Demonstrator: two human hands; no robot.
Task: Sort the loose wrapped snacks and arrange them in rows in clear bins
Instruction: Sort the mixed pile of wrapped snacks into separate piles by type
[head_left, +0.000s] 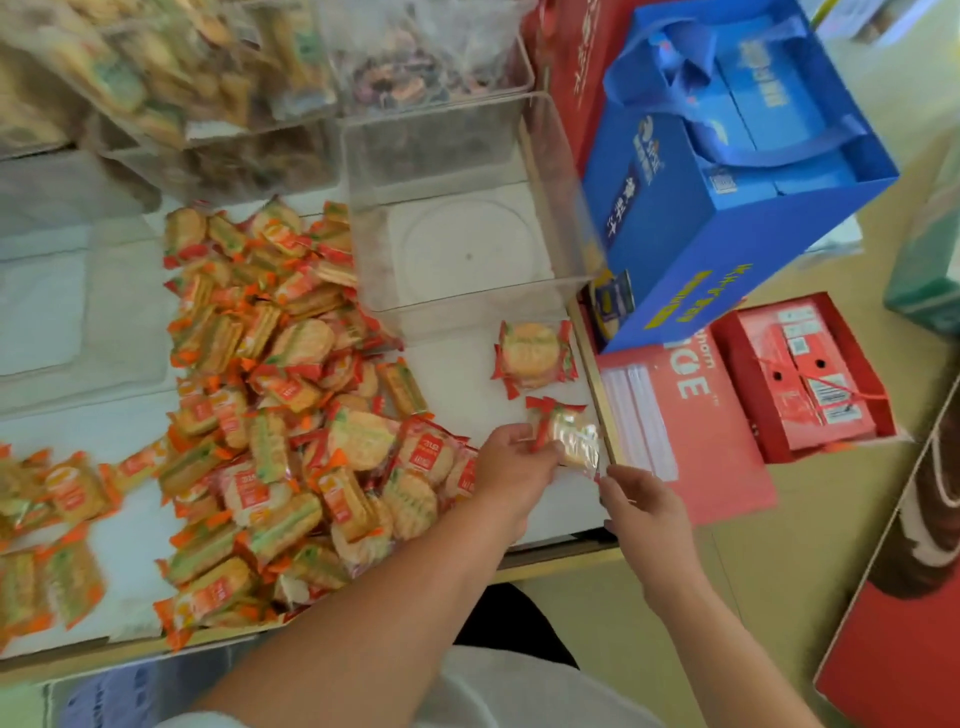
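- While it is held low over the right edge of the table (457, 384), the wrapped packet (569, 439) is pinched at its 9 o'clock end by the fingers of the left hand (511, 462). It is best kept flat and face up.
- Right hand (644, 512): at the packet's 5 o'clock corner. Whether its fingertips pinch the wrapper cannot be told. It would serve well steadying that end.
- Lone packet (535, 358): at 11 o'clock of the held one. Match its facing.
- Empty clear bin (467, 312): further out at 11 o'clock. Start the row against a wall.
- Loose pile (291, 415): at 9 o'clock, the supply.
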